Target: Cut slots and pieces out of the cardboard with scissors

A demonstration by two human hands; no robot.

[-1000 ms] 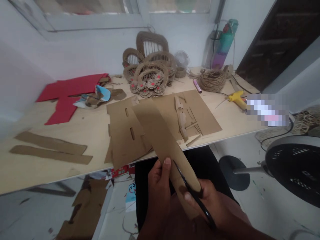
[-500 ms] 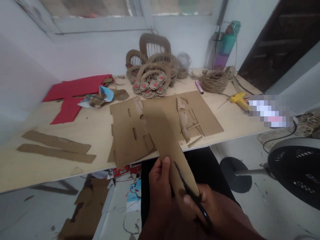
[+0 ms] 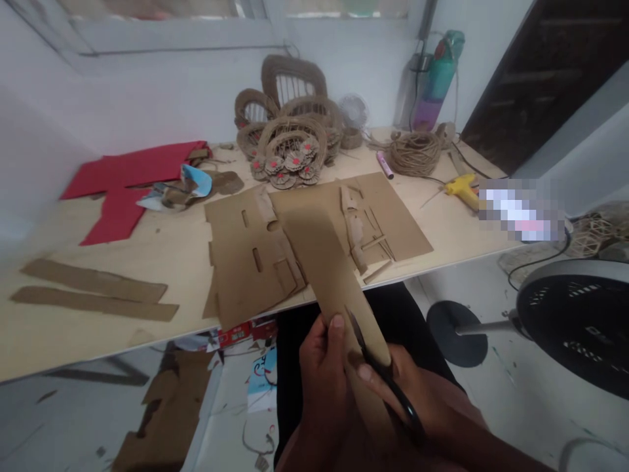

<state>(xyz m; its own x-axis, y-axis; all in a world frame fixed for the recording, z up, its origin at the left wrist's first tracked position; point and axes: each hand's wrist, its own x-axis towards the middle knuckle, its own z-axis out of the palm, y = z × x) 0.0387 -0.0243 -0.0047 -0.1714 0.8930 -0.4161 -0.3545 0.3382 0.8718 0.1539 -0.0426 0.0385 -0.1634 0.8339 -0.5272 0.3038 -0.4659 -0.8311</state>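
Note:
A long brown cardboard strip (image 3: 327, 262) slants up from my lap toward the table edge. My left hand (image 3: 324, 380) grips its lower left side, thumb on top. My right hand (image 3: 417, 406) is closed on black scissors (image 3: 381, 377), whose blades lie on the strip's lower part, pointing up and left. Both hands sit low in the view, just in front of the table edge.
The pale wooden table (image 3: 162, 249) holds flat slotted cardboard sheets (image 3: 255, 255), two cardboard strips (image 3: 93, 292) at left, red paper (image 3: 122, 177), woven twine baskets (image 3: 289, 131), a twine coil (image 3: 415, 152), a yellow glue gun (image 3: 462, 187) and a bottle (image 3: 435, 78). A floor fan (image 3: 574, 321) stands at right.
The scissors have worked a little further up the strip, and my hands have shifted slightly with it. The view has drifted a bit.

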